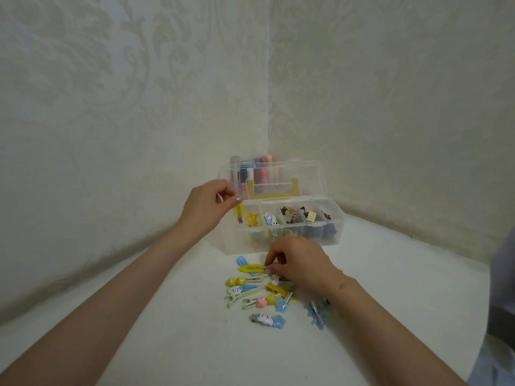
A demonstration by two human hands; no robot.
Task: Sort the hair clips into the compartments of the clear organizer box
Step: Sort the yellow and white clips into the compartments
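Clip pile [262, 302]; right hand [302, 264] pinches yellow oval clip [250, 268], left hand [204, 208] yellow bar clip [239, 210] over box [239, 242].

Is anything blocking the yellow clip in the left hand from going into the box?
Nothing visible. The lid stands open; the left hand pinches the yellow clip right at the leftmost compartment of the organizer box, beside a yellow star clip. The right hand pinches a yellow oval clip.
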